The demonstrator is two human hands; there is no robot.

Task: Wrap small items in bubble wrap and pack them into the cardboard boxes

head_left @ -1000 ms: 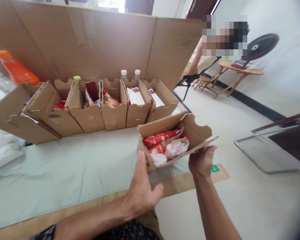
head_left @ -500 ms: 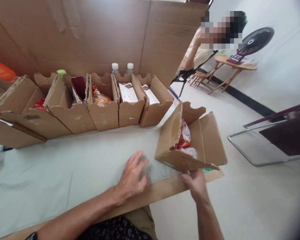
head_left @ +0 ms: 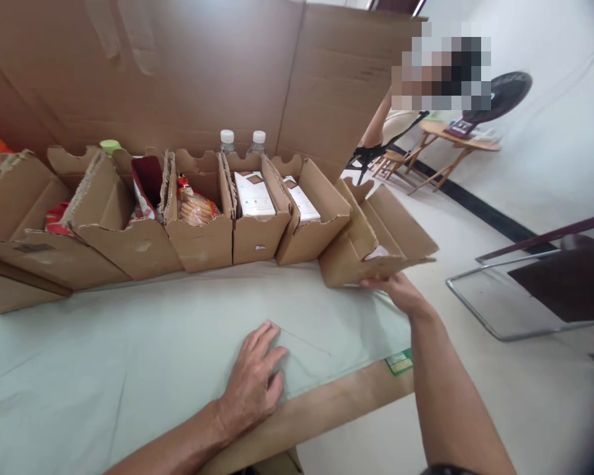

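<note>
- Ahead-left of the left hand: open cardboard box (head_left: 86, 260), red packet (head_left: 57, 219) low inside; cut-down front faces the hands, seemingly so contents show.
- Next along: box (head_left: 141, 254) with a dark red packet (head_left: 147, 179), then box (head_left: 200, 247) with a snack pack (head_left: 197, 208); close-set, probably propping one another.
- Left hand (head_left: 250, 376): palm down at the pale cloth (head_left: 143, 343) over the worktop (head_left: 349, 389), fingers loosely spread, holding nothing; likely idle.
- Straight beyond it: two boxes, each with a white carton (head_left: 255, 194) leaning inside.
- Ahead-left of the right hand: end box (head_left: 351, 260), close against the row; contents mostly hidden.
- Right hand (head_left: 400, 292): half-curled at that box's lower front, apparently guiding it; grip or mere push, cannot tell.
</note>
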